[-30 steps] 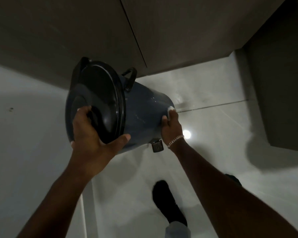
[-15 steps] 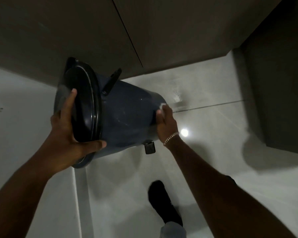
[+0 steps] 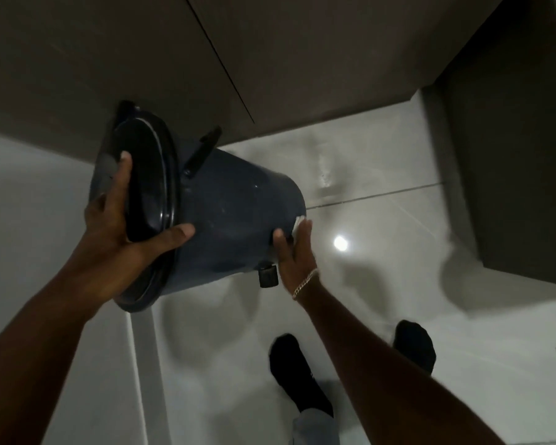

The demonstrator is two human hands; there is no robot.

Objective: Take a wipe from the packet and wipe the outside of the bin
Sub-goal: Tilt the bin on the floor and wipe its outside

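A dark blue pedal bin (image 3: 235, 216) is held tilted on its side in the air, its black lid (image 3: 151, 184) facing left and its base to the right. My left hand (image 3: 122, 220) grips the lid end, fingers across the lid and thumb under the rim. My right hand (image 3: 294, 252) presses a white wipe (image 3: 297, 224) against the bin's wall near the base; only a small edge of the wipe shows past my fingers. The black foot pedal (image 3: 268, 276) sticks out below the base. The wipe packet is not in view.
Brown cabinet fronts (image 3: 270, 59) run along the far side, with another dark unit (image 3: 511, 171) at the right. A pale counter surface (image 3: 29, 236) lies at the left. Glossy white floor tiles (image 3: 382, 284) lie below, with my two black-socked feet (image 3: 297, 377) standing on them.
The bin has turned so the lid faces further left. My left hand shifted round the lid's rim, and my right hand with the wipe slid along the wall near the base.
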